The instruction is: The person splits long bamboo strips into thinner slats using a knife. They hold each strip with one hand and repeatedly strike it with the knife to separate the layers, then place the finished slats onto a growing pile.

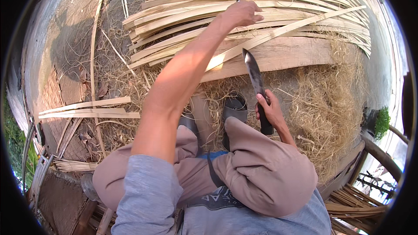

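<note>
My left arm stretches out across the middle to a wide spread of pale split bamboo strips [183,15]. Over these strips my left hand [243,14] is closed, its fingers curled; what they hold, if anything, is hidden beneath it. A longer strip [300,22] lies slantwise on top of the others, just right of that hand. In my right hand [271,109], fingers wrapped round its black handle, is a machete [254,72]. Its dark blade points up and away, above the floor and close to a broad wooden board [283,56] under the strips.
Curly shavings [328,113] cover the floor, thickest on the right. Several cut strips [89,112] lie at the left, near a long thin strip [94,52]. My feet, in dark sandals [235,104], are close below the blade. Bundled strips [355,209] rest at the lower right.
</note>
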Action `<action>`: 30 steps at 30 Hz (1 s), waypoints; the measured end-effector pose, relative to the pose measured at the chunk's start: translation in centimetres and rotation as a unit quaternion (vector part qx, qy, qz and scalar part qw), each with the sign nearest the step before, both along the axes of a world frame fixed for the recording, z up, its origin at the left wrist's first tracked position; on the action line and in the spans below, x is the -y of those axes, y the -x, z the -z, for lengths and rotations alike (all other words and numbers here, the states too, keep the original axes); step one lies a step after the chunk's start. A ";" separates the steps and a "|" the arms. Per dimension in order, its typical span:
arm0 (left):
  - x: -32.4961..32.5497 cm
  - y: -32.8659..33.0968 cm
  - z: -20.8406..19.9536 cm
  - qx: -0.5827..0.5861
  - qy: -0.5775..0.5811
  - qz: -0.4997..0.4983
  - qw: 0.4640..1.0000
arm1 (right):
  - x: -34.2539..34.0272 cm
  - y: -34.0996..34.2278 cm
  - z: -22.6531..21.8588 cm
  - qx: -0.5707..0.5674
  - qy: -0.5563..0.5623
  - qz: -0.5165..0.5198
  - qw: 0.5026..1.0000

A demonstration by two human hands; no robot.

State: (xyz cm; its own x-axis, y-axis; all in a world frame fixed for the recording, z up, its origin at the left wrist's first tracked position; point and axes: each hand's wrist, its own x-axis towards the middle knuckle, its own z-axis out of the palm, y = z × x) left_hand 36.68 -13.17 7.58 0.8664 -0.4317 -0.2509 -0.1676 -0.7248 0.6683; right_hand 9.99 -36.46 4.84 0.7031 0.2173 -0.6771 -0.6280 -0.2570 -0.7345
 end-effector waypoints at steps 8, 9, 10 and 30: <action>-12.6 17.2 -3.1 -0.075 -0.165 0.088 0.979 | 5.2 -1.5 -1.5 0.186 0.138 0.211 0.950; -13.2 20.6 0.0 0.006 -0.186 0.059 0.981 | 4.8 -2.3 -1.9 0.217 0.205 0.156 0.942; -13.2 23.5 3.3 0.086 -0.204 0.035 0.975 | 4.1 -3.0 -1.2 0.437 0.349 0.108 0.822; -11.0 30.5 4.6 -0.299 0.193 -0.208 0.911 | 1.0 -3.8 1.7 0.151 0.338 0.009 0.929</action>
State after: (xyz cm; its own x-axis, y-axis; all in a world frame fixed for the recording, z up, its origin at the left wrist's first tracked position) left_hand 6.14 -2.19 2.96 0.7332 -0.2532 -0.6311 0.5460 -0.3340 0.7683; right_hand 13.81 -37.48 3.12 0.8829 -0.1986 -0.4255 -0.4273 -0.7155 -0.5527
